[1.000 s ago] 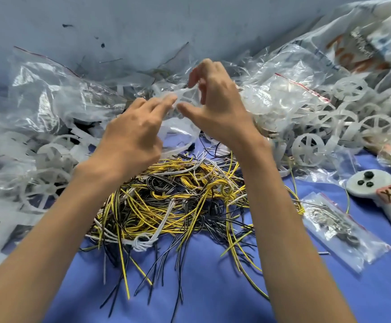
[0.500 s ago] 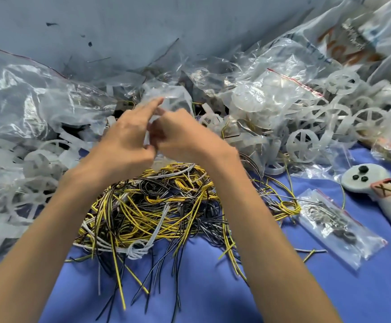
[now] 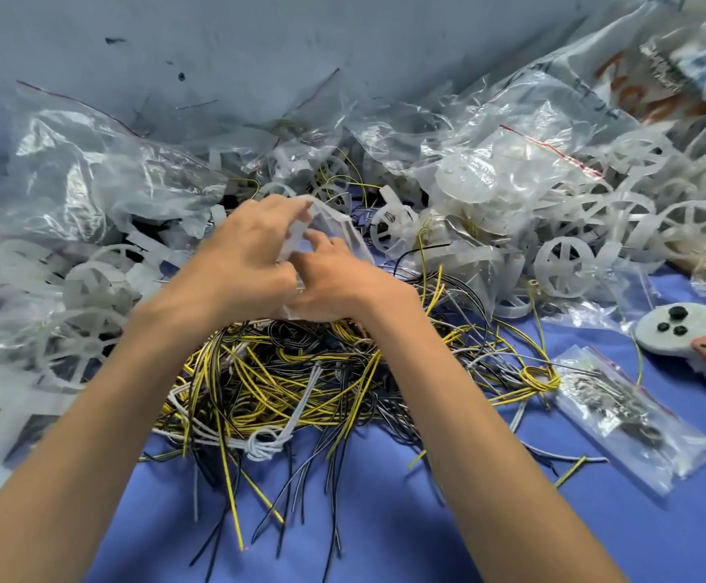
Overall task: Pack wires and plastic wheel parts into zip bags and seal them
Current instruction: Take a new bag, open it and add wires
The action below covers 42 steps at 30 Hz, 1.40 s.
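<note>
Both my hands meet above a tangled heap of yellow, black and white wires [image 3: 284, 380] on the blue cloth. My left hand [image 3: 242, 258] and my right hand [image 3: 338, 279] together pinch a small clear zip bag [image 3: 334, 227], which sticks up crumpled between the fingers. What the bag contains is hidden by my fingers. White plastic wheel parts [image 3: 566, 263] lie heaped to the right, and more wheel parts [image 3: 78, 296] lie to the left, mixed with clear bags.
A sealed zip bag of small metal parts [image 3: 624, 418] lies at the right on the blue cloth [image 3: 385, 532]. A white controller [image 3: 687, 342] with black buttons sits at the far right. Large crumpled clear bags [image 3: 90, 174] fill the back, against a grey wall.
My hands came down from a raised position and closed together over the wire heap, the small bag now bunched between them.
</note>
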Available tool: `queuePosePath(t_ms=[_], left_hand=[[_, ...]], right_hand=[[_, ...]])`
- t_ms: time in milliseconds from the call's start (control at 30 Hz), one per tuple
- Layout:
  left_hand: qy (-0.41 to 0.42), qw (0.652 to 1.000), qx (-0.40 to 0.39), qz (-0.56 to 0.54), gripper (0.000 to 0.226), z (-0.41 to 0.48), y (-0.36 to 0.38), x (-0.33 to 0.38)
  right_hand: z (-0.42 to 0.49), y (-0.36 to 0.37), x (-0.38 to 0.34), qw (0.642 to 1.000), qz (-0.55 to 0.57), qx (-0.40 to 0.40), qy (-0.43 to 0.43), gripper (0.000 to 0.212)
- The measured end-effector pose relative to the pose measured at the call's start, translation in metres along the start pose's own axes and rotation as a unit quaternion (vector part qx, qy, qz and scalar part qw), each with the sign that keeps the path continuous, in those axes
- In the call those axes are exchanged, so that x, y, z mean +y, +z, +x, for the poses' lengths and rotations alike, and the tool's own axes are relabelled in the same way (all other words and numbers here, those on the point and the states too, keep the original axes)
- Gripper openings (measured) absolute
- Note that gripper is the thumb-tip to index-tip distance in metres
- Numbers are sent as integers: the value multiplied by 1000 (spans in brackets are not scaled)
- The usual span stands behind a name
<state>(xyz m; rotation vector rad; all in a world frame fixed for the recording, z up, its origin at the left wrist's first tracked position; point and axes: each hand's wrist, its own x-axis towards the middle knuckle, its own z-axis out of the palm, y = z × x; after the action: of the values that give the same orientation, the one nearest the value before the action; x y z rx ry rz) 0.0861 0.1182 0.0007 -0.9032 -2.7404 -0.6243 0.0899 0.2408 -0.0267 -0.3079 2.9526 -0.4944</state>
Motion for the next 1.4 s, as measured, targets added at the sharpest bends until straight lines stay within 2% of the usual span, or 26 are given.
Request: queuePosePath(t_ms=[133, 267, 300, 367, 433, 467, 533, 567, 600, 667, 733, 800, 867, 900, 967, 1033, 1167, 1300, 1400], left_hand=[[-27, 999, -20, 15, 72, 1, 1, -8], [-41, 999, -24, 3, 70, 2, 4, -15], [-44, 999, -27, 2, 70, 2, 5, -16], [-48, 998, -35, 1, 70, 3, 7, -17], [-50, 998, -44, 0, 70, 4, 8, -18], [-52, 998, -48, -1, 70, 4, 8, -18], [-54, 997, -49, -2, 70, 4, 7, -18], [-55, 997, -50, -1, 70, 4, 7, -17], [-55, 997, -53, 2, 71, 4, 7, -16], [-53, 997, -57, 6, 71, 3, 8, -14], [-51, 997, -59, 12, 70, 3, 9, -14], [-49, 997, -61, 13, 69, 3, 9, -14], [-49, 997, -61, 12, 67, 3, 9, -14], [-47, 997, -62, 13, 65, 3, 10, -13], [-42, 997, -63, 16, 62, 3, 11, -13], [-40, 997, -63, 16, 62, 3, 12, -13], [-39, 997, -67, 17, 64, 2, 13, -13], [-38, 997, -69, 19, 66, 2, 13, -13], [-36, 997, -69, 19, 67, 2, 14, -12]], right_hand=[[-5, -5, 1, 994, 2, -101, -45, 43], [-11, -18, 3, 993, -12, -106, -41, 38], [-14, -24, 5, 994, 20, -96, -53, 35], [-23, -36, 13, 980, 173, -60, -77, 23], [-31, -45, 30, 942, 325, 36, -74, 15], [-34, -49, 40, 929, 347, 116, -61, 11], [-34, -52, 59, 906, 296, 301, -4, 9], [-33, -51, 68, 883, 253, 393, 37, 11], [-32, -49, 75, 843, 220, 484, 80, 15], [-34, -45, 84, 732, 187, 641, 138, 20], [-35, -37, 92, 649, 176, 721, 169, 23], [-36, -30, 109, 619, 158, 720, 271, 33], [-38, -20, 132, 642, 179, 612, 426, 43], [-38, -15, 139, 658, 209, 549, 471, 46], [-37, -3, 150, 689, 237, 481, 488, 54], [-35, 2, 154, 698, 225, 481, 481, 58], [-39, 0, 162, 640, 262, 528, 493, 47], [-48, -1, 170, 634, 278, 523, 498, 40], [-51, -7, 167, 612, 308, 521, 510, 27]])
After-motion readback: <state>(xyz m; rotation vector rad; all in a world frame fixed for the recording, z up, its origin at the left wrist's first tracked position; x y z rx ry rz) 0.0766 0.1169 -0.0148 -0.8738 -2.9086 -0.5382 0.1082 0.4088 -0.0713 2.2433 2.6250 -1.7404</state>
